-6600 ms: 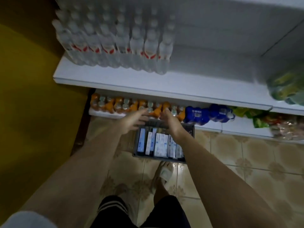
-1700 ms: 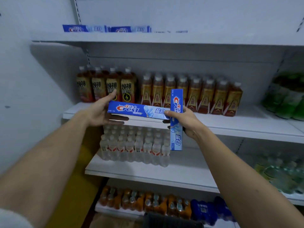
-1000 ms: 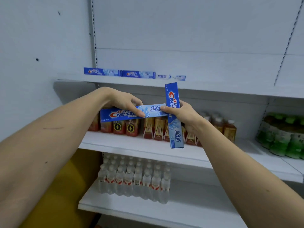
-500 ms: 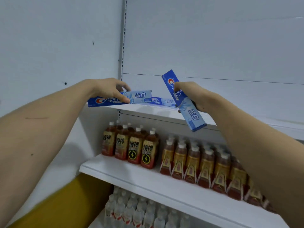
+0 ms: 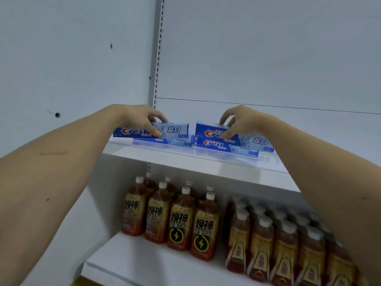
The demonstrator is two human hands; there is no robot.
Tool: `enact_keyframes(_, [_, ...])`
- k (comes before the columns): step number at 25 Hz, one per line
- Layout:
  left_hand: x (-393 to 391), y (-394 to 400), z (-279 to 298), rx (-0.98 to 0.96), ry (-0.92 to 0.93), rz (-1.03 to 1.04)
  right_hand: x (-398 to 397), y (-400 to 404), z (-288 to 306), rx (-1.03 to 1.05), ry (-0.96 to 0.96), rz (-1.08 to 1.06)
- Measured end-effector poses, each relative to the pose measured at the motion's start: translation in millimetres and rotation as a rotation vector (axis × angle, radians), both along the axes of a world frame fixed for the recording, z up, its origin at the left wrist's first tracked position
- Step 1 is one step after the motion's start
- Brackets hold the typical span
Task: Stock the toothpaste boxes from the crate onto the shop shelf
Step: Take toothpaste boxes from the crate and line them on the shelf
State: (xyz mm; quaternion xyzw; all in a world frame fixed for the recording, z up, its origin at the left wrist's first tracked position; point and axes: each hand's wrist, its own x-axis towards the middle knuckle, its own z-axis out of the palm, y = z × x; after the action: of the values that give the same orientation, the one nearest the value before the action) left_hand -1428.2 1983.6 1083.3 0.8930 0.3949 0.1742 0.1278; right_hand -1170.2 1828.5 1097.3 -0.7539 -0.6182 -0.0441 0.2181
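Both arms reach up to the white top shelf (image 5: 206, 159). My left hand (image 5: 142, 118) grips a blue Crest toothpaste box (image 5: 173, 130) from above, holding it level over another blue box (image 5: 165, 141) that lies on the shelf. My right hand (image 5: 239, 120) grips a second blue Crest box (image 5: 257, 141), set lengthwise on top of a further box (image 5: 218, 145) lying on the shelf. The crate is out of view.
Brown tea bottles with yellow labels (image 5: 179, 219) stand in rows on the shelf below, with more bottles (image 5: 284, 244) to their right. A slotted upright rail (image 5: 157, 58) runs up the white back wall. A plain white side wall (image 5: 61, 69) closes the left.
Both hands rose from the floor crate to the top shelf. The right hand's box turned from tilted to level and now sits above a shelved box; the left box moved in over the shelf.
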Motion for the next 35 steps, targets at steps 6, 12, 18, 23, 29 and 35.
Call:
enact_keyframes(6, [24.0, 55.0, -1.2, -0.064, 0.154, -0.055, 12.3, 48.9, -15.7, -0.087, -0.099, -0.079])
enact_keyframes(12, [28.4, 57.8, -1.6, -0.119, 0.150, -0.061, 22.7, 56.7, -32.2, -0.123, -0.100, -0.153])
enact_keyframes(18, [28.9, 19.8, -0.4, -0.089, 0.033, -0.048, 17.3, 23.2, -27.5, -0.003, -0.022, -0.141])
enact_keyframes(23, [35.3, -52.8, -16.0, -0.045, -0.144, -0.039, 11.2, -29.6, -37.2, 0.095, 0.125, -0.058])
enact_keyframes(29, [50.3, -177.2, -50.9, -0.151, -0.531, -0.005, 0.4, -126.5, -71.4, 0.272, 0.535, 0.208])
enact_keyframes(35, [65.7, -265.5, -101.6, -0.376, -0.873, 0.015, -18.4, -181.8, -125.3, 0.403, 0.918, 0.327])
